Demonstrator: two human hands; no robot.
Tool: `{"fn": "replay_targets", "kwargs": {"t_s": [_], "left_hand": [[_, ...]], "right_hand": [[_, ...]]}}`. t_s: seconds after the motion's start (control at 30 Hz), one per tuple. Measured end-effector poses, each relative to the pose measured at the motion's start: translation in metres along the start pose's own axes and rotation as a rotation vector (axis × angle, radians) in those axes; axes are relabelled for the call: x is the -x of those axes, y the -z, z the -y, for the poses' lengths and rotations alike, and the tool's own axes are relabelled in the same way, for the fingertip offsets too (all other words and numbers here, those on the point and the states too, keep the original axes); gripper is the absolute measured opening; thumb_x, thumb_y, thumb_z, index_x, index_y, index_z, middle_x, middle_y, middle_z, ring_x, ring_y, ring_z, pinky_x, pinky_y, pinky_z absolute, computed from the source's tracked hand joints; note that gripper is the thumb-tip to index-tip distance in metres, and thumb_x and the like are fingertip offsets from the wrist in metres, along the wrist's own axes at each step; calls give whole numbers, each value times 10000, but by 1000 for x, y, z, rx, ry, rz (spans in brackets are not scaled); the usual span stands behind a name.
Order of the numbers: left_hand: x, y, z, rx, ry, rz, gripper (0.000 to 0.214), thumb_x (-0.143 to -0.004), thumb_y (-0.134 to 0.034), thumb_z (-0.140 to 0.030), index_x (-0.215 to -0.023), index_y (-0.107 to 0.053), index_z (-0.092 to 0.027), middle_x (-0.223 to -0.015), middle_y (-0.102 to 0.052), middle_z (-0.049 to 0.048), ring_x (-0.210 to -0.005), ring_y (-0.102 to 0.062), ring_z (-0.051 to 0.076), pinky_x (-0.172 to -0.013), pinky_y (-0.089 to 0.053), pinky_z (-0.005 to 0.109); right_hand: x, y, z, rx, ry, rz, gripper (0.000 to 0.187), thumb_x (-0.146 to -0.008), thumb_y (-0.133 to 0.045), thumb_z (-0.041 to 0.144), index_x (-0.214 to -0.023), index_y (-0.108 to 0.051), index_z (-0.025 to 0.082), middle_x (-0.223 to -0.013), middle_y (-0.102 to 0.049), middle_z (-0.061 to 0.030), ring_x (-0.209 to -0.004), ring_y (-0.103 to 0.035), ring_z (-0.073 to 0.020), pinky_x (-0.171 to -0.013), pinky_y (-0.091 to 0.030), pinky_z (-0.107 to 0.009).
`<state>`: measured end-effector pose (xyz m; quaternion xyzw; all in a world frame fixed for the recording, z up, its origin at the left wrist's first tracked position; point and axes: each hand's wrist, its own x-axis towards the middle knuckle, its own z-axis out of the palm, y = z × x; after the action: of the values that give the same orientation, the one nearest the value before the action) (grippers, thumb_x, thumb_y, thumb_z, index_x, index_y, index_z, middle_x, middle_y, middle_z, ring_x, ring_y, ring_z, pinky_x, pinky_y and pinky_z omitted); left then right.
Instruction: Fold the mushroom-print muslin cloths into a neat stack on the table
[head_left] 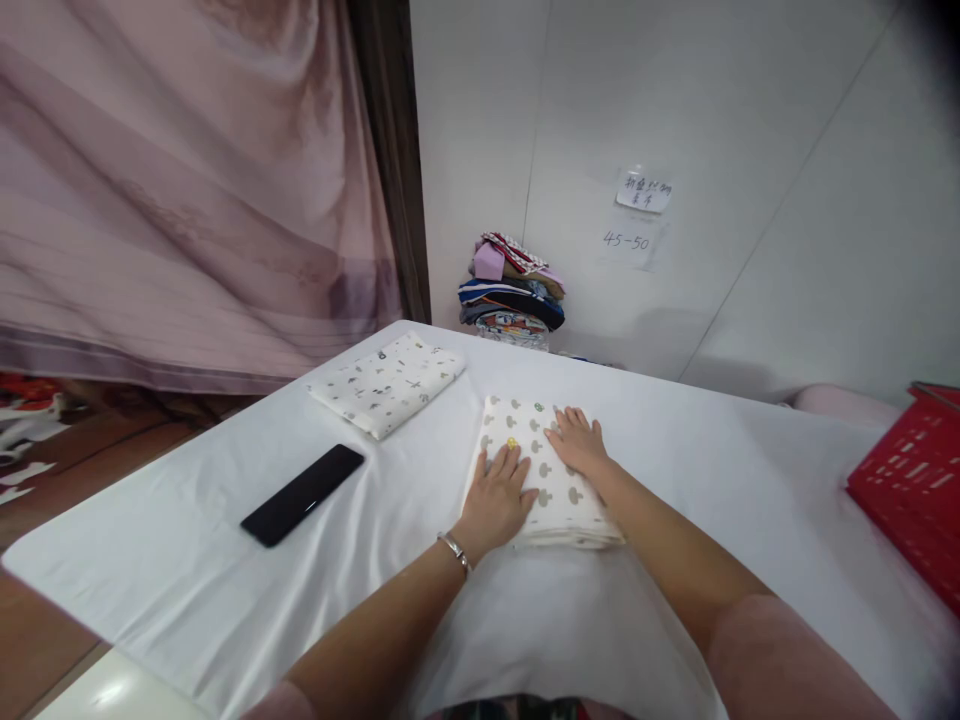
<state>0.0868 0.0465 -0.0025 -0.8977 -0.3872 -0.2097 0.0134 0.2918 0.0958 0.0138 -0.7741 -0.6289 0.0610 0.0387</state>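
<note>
The folded mushroom-print cloth (555,490) lay flat on the white-draped table (157,570), layers stacked at its near edge, left hand (499,500) and right hand (579,441) spread open on top! Rightward, smooth sheeting (720,450) stretched toward the slotted red basket (911,480); leftward lay a sleek black slab (304,495).

We look forward and down from the wearer's head across the worktop (720,440), with our left hand (499,495) near at six o'clock, right hand (579,442) towards four, wall (675,90) beyond at one.
</note>
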Motion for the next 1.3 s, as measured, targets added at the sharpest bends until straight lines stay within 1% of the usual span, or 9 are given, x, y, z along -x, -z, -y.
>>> {"fn": "replay_targets", "kwargs": {"t_s": [0.17,0.3,0.43,0.6,0.77,0.93,1.1,1.2,1.3], "left_hand": [[-1,2,-1,3,14,3,411,-892,-433,-373,-1264,-489,-207,-1397,-428,88,-1328,-315,266,-1095,-212,534],[-1,3,-1,6,11,6,410,-891,-436,-366,-1264,-490,-207,-1394,-432,87,-1326,-319,265,-1096,-212,534],[0,2,-1,17,15,-13,414,-892,-432,-374,-1269,-482,-209,-1397,-427,88,-1330,-309,263,-1097,-207,535],[0,-1,-2,16,12,5,435,-889,-428,-419,-1264,-481,-205,-1394,-428,92,-1326,-312,267,-1091,-213,536],[4,3,-5,20,32,-24,412,-887,-424,-428,-1230,-496,-211,-1378,-445,86,-1312,-328,255,-1093,-210,530],[16,5,-1,32,201,-90,416,-855,-472,-411,-1216,-496,-206,-1403,-406,112,-1343,-257,302,-1070,-172,597],[21,0,11,144,514,-43,640,-788,-538,-480,-1312,-371,-153,-1430,-333,204,-1294,-349,335,-968,-358,489],[17,2,17,199,543,-32,646,-785,-545,-452,-1310,-345,-134,-1393,-378,230,-1232,-437,316,-924,-399,431],[14,11,17,236,539,-23,628,-787,-539,-445,-1299,-349,-135,-1346,-443,207,-1201,-466,300,-910,-412,404]], "right_hand": [[-2,3,15,8,116,-108,593,-916,-231,520,-1415,-288,205,-1509,-199,-92,-1382,-113,-258,-1073,-61,-500],[-1,-3,21,5,148,-65,569,-921,-236,502,-1412,-289,221,-1499,-237,-75,-1370,-161,-245,-1074,-79,-481],[10,-2,15,-14,132,1,566,-909,-273,506,-1406,-307,236,-1509,-207,-71,-1378,-143,-259,-1073,-85,-493],[37,-17,-1,-3,96,-155,569,-908,-279,512,-1399,-321,228,-1482,-271,-92,-1367,-175,-269,-1054,-145,-529],[41,-27,-7,-21,104,-162,540,-895,-314,500,-1355,-401,232,-1460,-319,-87,-1357,-217,-272,-1054,-168,-542],[51,-35,-24,-203,60,-236,510,-866,-381,475,-1300,-474,224,-1455,-325,-86,-1363,-211,-290,-1058,-250,-513],[86,-50,-44,-520,-77,-230,588,-828,-427,515,-1345,-425,235,-1475,-279,-73,-1359,-245,-261,-1076,-293,-431],[109,-55,-47,-684,-125,-266,623,-790,-484,515,-1350,-413,252,-1434,-364,-79,-1315,-342,-265,-1039,-349,-430],[123,-53,-49,-791,-137,-247,665,-765,-532,479,-1370,-379,251,-1355,-478,-82,-1208,-486,-255,-954,-439,-413]]}}
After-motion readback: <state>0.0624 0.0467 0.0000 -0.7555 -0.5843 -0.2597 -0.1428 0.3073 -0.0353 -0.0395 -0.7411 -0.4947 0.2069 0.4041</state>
